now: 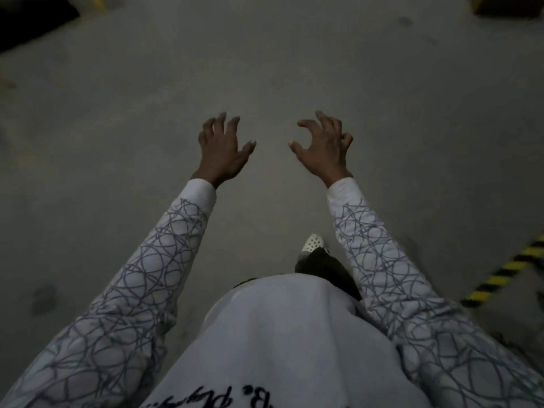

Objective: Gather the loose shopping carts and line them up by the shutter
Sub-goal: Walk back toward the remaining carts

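Observation:
No shopping cart and no shutter are in view. My left hand (222, 147) is held out in front of me over the bare concrete floor, fingers spread and loosely curled, holding nothing. My right hand (322, 145) is beside it at the same height, about a hand's width apart, fingers also spread and loosely curled around nothing. Both arms wear white sleeves with a dark scribble pattern.
Grey concrete floor (265, 69) stretches ahead. A yellow-and-black striped strip (503, 270) runs along the floor at the right. A dark object (26, 19) sits at the top left corner, another at the top right (509, 4). My white shoe (312, 242) is below the right hand.

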Available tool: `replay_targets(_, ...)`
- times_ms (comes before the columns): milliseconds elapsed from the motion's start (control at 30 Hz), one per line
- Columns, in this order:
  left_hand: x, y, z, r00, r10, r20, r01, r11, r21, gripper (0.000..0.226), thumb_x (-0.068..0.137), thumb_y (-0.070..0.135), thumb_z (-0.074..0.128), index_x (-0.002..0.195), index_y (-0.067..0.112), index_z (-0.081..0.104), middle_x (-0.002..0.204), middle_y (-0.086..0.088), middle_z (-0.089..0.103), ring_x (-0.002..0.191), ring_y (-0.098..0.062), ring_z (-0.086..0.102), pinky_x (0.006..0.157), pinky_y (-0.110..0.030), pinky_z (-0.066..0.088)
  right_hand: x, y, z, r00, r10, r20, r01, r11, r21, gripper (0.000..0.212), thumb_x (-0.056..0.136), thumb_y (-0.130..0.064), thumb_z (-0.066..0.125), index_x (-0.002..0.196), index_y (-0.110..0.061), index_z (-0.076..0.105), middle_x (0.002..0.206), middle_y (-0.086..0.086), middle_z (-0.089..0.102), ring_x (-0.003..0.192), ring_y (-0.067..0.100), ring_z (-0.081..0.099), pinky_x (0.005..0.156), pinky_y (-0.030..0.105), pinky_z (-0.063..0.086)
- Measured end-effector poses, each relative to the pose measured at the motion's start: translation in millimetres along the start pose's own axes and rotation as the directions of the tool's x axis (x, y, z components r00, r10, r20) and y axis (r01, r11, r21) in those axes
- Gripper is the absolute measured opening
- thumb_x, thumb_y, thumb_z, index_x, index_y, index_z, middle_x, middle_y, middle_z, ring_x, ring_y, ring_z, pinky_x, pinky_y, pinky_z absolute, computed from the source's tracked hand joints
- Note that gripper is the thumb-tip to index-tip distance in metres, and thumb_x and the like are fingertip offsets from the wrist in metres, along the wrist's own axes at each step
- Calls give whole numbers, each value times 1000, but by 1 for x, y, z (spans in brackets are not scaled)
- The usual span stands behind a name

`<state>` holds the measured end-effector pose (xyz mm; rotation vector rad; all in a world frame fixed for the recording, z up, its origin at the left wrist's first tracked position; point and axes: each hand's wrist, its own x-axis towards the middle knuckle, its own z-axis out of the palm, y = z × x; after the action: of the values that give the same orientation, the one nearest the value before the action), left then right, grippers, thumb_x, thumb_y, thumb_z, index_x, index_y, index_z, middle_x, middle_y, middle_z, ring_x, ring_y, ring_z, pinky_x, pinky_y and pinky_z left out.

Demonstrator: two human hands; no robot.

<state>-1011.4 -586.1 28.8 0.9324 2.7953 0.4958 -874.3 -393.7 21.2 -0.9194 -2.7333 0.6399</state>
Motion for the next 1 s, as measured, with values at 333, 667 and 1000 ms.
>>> replay_targets(333,178,-42,-32,957,-262,-128,257,965,-57,69,98,53,51,154,19,30,164,-13,17,148,-36,10,117,-50,10,235,-58,34,961,-243,133,234,969,80,51,88,-51,67,135,-36,59,160,2,35,146,23,24,107,48,25)
replay_targets(667,354,-76,-56,897,-406,-174,389,913,-124,71,98,55,48,154,17,28,162,-10,22,147,-33,13,117,-50,12,455,-127,42,888,-413,204,393,910,132,44,90,-49,67,131,-35,62,160,2,36,147,23,22,106,48,24)
replay_targets(1000,604,-181,-67,907,-407,-109,376,898,-230,71,99,56,47,154,15,28,159,-7,29,145,-31,14,115,-49,16,697,-221,120,875,-433,216,409,900,147,35,89,-47,69,122,-35,68,158,2,39,148,21,21,107,49,24)
